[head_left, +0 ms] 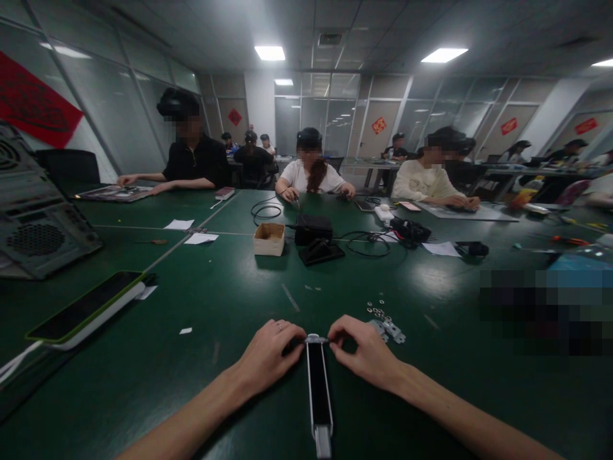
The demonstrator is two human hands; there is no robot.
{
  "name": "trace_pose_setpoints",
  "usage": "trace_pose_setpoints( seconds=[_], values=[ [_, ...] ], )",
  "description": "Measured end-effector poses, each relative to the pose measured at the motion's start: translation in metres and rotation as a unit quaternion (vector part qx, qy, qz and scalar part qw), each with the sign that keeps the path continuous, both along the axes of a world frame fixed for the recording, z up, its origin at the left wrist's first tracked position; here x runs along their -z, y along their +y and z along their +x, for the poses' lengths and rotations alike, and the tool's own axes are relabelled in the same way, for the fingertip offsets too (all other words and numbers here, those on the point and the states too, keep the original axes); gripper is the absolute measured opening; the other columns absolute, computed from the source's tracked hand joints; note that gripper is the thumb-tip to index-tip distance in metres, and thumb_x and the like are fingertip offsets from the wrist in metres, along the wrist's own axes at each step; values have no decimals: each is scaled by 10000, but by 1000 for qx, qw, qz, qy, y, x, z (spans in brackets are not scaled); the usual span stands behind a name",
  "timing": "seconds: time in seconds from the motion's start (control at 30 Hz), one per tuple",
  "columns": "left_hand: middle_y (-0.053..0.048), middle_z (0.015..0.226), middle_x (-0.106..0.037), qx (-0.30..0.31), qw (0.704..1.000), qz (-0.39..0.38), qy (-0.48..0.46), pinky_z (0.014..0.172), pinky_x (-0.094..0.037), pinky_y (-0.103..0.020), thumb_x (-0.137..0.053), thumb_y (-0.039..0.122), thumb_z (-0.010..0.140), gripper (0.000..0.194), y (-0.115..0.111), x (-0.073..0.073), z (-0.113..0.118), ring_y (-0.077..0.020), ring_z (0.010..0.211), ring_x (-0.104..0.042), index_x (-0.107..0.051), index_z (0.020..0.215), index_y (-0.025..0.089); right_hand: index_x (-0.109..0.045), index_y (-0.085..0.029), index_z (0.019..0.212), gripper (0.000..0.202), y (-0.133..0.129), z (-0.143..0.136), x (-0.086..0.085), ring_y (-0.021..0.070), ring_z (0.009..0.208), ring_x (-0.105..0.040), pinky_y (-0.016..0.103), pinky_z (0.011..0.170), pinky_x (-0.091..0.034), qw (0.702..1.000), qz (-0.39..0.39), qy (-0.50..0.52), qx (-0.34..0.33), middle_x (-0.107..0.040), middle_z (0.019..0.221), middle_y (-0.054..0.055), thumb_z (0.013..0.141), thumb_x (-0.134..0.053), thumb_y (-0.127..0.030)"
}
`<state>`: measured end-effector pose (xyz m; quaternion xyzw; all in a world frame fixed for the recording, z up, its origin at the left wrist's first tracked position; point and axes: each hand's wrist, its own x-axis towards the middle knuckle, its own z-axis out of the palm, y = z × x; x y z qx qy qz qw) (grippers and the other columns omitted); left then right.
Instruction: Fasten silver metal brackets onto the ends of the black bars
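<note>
A long narrow bar (319,386) with a black face and pale edges lies on the green table, pointing away from me. Across its far end sits a small light metal piece (315,339). My left hand (272,348) pinches the left end of this piece between thumb and forefinger. On the opposite side, my right hand (366,351) has its thumb and forefinger closed at the right end. The fingertips cover the ends of the piece. Just beyond my right hand are several small metal rings (378,312) and flat metal brackets (393,331).
A phone in a green case (90,305) rests at left, near a computer case (43,204). Ahead stand a small open box (269,239) and a black device (313,230) with cables. Co-workers sit across the table, including a person in white (311,169).
</note>
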<state>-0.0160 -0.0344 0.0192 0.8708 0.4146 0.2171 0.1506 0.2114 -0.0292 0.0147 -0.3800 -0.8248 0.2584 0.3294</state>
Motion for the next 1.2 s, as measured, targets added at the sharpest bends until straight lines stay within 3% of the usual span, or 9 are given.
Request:
trace_pose_setpoints(
  seconds=[0.17, 0.43, 0.73, 0.97, 1.2],
  values=[
    [-22, 887, -671, 1, 1000, 7, 1, 741, -434, -292, -531, 143, 850, 129, 0, 0, 0, -166, 797, -601, -604, 947, 187, -578, -170, 861, 137, 1, 0, 3, 132, 723, -578, 267, 650, -508, 1000, -22, 16, -9, -591, 831, 21, 757, -569, -80],
    [-21, 893, -672, -1, 1000, 3, 2, 740, -432, -298, -533, 133, 846, 131, 1, 1, 0, -165, 803, -599, -601, 942, 190, -583, -182, 911, 95, 1, 2, 2, 144, 788, -552, 280, 694, -493, 999, -40, 5, -13, -577, 897, 25, 836, -571, -126],
    [-19, 903, -673, 2, 1000, 10, 5, 756, -438, -302, -526, 143, 869, 121, 1, 1, -1, -170, 825, -607, -596, 953, 194, -567, -211, 1009, 191, -3, 0, 0, 168, 920, -542, 327, 824, -480, 998, -5, -31, -49, -542, 1006, 49, 909, -443, -105],
    [-18, 900, -672, 2, 1000, 17, 8, 759, -431, -299, -541, 137, 865, 123, 2, 5, -2, -168, 819, -601, -593, 958, 196, -544, -206, 1104, 246, -1, 2, 6, 181, 926, -548, 336, 816, -488, 999, -8, -20, -36, -551, 1022, 57, 884, -490, -111],
    [-13, 912, -670, 2, 1000, 8, 11, 766, -432, -300, -531, 129, 864, 142, 2, 4, -2, -165, 825, -599, -590, 970, 203, -579, -197, 989, 205, 3, 2, 5, 162, 832, -576, 324, 749, -507, 998, -64, 13, -4, -585, 919, 25, 805, -616, -114]
  ],
)
